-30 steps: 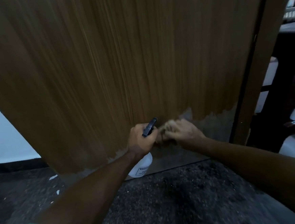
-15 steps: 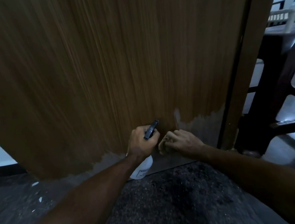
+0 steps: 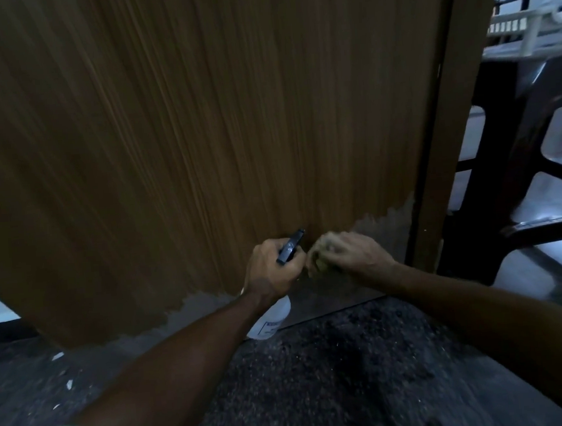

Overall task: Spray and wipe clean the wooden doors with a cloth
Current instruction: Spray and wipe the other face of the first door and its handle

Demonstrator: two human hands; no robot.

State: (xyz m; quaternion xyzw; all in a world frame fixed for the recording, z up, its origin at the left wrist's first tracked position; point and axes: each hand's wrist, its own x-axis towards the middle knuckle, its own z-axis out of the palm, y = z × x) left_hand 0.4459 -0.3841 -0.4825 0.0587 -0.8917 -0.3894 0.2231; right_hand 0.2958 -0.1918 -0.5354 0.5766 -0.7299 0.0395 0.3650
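Note:
A brown wooden door [image 3: 198,118] fills most of the view, its bottom strip worn to grey. My left hand [image 3: 272,269] grips a white spray bottle [image 3: 271,321] by its neck; the dark nozzle sticks up toward the door. Just to the right, my right hand [image 3: 347,256] holds a bunched yellowish cloth [image 3: 320,265] low against the door, near the worn grey patch. Most of the cloth is hidden under the fingers.
The door frame [image 3: 447,115] stands at the right. Beyond it are dark chair legs [image 3: 520,194] on a pale floor. Dark speckled flooring [image 3: 335,370] lies below, with small white scraps [image 3: 63,367] at the left.
The view has swung a little to the right, showing more of the chair. Both hands stay low at the door; the right hand with the cloth has shifted slightly.

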